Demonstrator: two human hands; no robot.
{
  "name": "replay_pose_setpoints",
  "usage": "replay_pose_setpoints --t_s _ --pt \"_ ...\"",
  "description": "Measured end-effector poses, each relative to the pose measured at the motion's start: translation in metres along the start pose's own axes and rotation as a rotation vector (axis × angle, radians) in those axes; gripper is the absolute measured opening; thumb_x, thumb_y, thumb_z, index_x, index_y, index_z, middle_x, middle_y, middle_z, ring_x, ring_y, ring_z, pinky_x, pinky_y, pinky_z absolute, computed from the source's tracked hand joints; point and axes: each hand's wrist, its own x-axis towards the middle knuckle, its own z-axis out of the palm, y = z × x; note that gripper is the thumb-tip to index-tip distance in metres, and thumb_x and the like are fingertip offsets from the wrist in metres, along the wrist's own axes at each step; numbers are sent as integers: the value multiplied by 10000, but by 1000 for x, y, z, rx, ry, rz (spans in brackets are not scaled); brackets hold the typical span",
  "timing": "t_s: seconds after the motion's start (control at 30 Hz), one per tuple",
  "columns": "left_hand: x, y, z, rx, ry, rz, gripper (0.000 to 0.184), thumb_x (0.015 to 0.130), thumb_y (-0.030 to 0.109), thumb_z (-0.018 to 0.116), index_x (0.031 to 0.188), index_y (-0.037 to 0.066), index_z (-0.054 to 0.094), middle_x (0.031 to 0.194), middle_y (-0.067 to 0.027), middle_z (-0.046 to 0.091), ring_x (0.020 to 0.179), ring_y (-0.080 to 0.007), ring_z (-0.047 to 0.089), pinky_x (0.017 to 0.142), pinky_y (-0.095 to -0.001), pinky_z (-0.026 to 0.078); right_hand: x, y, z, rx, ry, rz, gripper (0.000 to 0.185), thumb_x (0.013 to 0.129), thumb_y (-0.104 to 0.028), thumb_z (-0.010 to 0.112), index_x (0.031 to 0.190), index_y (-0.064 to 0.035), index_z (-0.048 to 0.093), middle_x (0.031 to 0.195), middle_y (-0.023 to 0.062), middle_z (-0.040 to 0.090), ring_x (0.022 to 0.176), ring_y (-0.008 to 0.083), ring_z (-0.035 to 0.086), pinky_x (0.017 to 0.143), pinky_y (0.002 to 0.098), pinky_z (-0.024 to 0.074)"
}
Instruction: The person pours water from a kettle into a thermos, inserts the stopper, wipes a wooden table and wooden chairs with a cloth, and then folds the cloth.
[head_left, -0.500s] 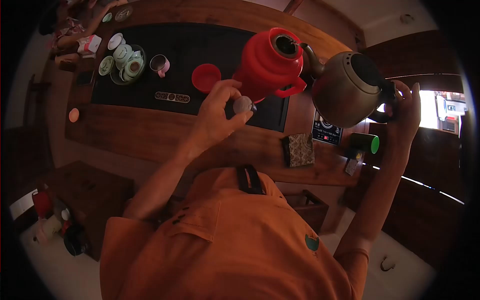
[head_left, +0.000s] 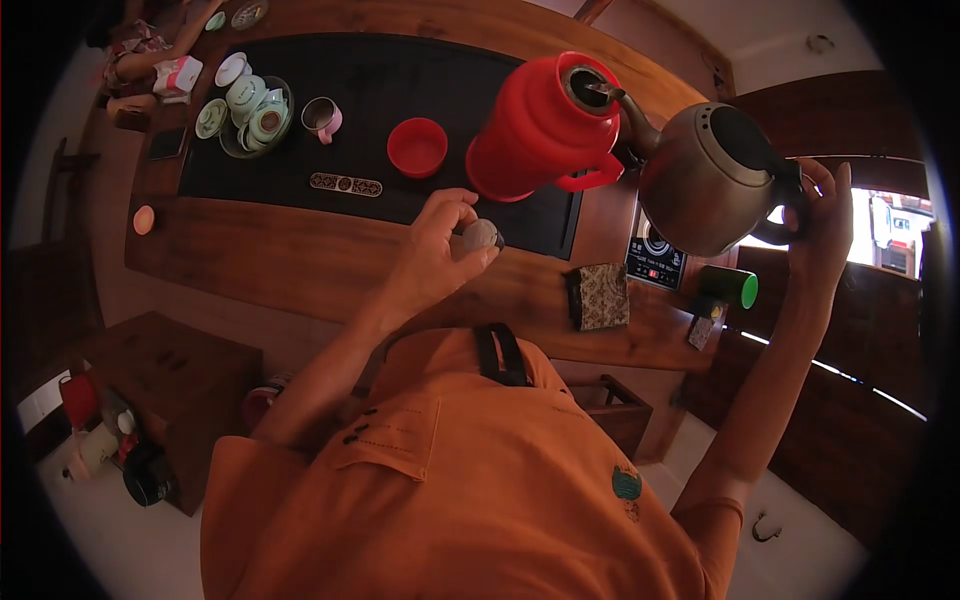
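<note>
My right hand [head_left: 822,220] is closed round the black handle of a metal kettle [head_left: 695,190], which is tilted to the left. Its spout meets the open mouth of a red thermos flask [head_left: 530,135] standing on the black tea tray [head_left: 400,90]. Between the thumb and fingers of my left hand [head_left: 435,250] is a round greyish stopper [head_left: 481,235], held in front of the flask and apart from it. A red plastic cup [head_left: 417,150], probably the flask's lid, sits left of the flask.
A bowl of pale teaware [head_left: 255,118], a pink cup [head_left: 322,118] and a patterned strip [head_left: 345,185] lie on the tray. Near the right edge are an induction cooker [head_left: 656,255], a folded patterned cloth [head_left: 600,297] and a green cylinder [head_left: 735,287]. Another person's arm [head_left: 185,50] rests far left.
My left hand has drawn slightly down and away from the flask with the stopper. The kettle stays tilted at the flask's mouth, and the view has shifted a little.
</note>
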Motion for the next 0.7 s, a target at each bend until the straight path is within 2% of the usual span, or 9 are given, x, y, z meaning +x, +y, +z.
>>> replay_pose_setpoints --t_s 0.1,0.17,0.7 --pt "-5 1 0 -18 -28 -39 299 740 128 714 918 -19 523 1161 -201 496 1016 -265 549 838 -352 459 -1 -3 1 -36 -9 5 503 981 -436 426 1049 44 561 792 100 656 480 93 440 450 211 308" --pt "-7 1 0 -6 -33 -41 301 740 130 717 917 -18 523 1170 -203 496 1004 -260 552 837 -350 458 2 -4 -4 -92 -31 1 506 990 -452 387 1082 17 555 864 78 652 506 83 400 454 201 286" --pt "-13 -3 -3 31 -39 -67 314 755 137 736 936 -17 531 1187 -177 501 941 -239 555 815 -341 467 8 -16 -6 -137 -73 20 482 1000 -424 383 1077 13 572 851 65 662 504 69 405 453 194 277"
